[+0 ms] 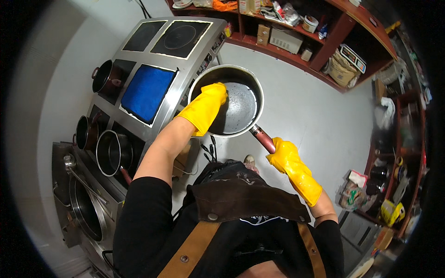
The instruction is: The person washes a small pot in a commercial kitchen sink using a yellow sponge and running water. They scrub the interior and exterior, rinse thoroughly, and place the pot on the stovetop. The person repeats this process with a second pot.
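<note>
A large saucepan (240,100) with a dark, stained inner wall and a worn grey bottom is held in the air before me, its mouth tipped towards me. My right hand (285,155), in a yellow rubber glove, grips its reddish-brown handle (263,139). My left hand (213,97), gloved the same way, reaches over the rim into the pan with its fingers bent near the inner wall. Something dark shows at those fingertips, too small to name, and the palm is hidden.
A steel cooktop (174,100) with a blue cloth (148,92) stands at left. On it are a dark pot (104,76), a smaller saucepan (83,132) and a steel-rimmed saucepan (109,153). A ladle (87,180) lies by a large round vessel (88,212). Shelving (318,64) lines the far side.
</note>
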Tool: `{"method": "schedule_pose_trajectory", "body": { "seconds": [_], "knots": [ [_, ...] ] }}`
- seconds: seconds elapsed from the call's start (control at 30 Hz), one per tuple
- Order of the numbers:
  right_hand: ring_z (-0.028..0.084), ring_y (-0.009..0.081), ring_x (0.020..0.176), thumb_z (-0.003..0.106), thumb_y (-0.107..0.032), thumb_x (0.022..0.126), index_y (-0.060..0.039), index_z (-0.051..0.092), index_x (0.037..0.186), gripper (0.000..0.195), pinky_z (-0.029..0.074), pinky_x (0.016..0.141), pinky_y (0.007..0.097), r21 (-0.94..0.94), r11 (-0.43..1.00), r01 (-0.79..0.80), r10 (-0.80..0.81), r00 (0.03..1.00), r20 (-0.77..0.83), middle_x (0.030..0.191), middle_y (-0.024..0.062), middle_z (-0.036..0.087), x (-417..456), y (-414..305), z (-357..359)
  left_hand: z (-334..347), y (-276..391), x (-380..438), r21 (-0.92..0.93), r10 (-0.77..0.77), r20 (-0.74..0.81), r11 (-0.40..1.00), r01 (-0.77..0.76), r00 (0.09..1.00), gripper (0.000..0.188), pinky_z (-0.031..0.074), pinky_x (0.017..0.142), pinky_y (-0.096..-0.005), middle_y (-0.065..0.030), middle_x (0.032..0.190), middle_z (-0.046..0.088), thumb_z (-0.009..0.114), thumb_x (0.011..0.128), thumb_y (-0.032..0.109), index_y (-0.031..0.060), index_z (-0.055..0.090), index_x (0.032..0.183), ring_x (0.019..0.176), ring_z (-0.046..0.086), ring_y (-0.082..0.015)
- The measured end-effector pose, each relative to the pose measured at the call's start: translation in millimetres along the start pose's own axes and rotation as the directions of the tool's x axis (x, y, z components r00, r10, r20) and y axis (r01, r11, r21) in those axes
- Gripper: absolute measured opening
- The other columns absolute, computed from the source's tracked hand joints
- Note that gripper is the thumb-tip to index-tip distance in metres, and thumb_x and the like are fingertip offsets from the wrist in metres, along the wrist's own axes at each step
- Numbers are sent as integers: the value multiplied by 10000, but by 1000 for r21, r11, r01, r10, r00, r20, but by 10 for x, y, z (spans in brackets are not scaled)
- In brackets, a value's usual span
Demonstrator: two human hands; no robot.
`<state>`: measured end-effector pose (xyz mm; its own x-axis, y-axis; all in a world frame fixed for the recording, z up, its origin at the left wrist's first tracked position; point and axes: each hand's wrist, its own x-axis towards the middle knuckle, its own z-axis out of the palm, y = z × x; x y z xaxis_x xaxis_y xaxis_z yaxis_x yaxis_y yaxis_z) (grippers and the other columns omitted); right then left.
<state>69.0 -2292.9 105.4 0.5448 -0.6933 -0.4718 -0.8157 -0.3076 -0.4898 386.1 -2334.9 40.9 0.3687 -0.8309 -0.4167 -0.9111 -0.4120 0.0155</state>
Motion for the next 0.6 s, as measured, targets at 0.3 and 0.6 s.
{"method": "schedule_pose_trajectory", "body": {
  "seconds": [0.3, 0.6],
  "knots": [
    [612, 271, 582, 691, -153, 700, -51, 574, 945, 290, 476, 541, 374, 36, 999, 35, -36, 999, 16, 687, 125, 622, 964, -399, -830, -1423, -757, -636, -942, -203, -145, 328, -73, 968, 246, 523, 638, -262, -104, 787, 646, 602, 891, 268, 34, 627, 963, 680, 636, -172],
    [608, 170, 527, 715, -127, 698, -43, 571, 847, 223, 507, 492, 308, 166, 974, 152, -159, 987, 35, 637, 78, 608, 2396, -1767, -1339, -665, -2208, -1823, -940, -722, -264, 45, -337, 639, 260, 534, 620, -263, -96, 837, 637, 565, 924, 234, -14, 587, 999, 646, 614, -145]
  ]
}}
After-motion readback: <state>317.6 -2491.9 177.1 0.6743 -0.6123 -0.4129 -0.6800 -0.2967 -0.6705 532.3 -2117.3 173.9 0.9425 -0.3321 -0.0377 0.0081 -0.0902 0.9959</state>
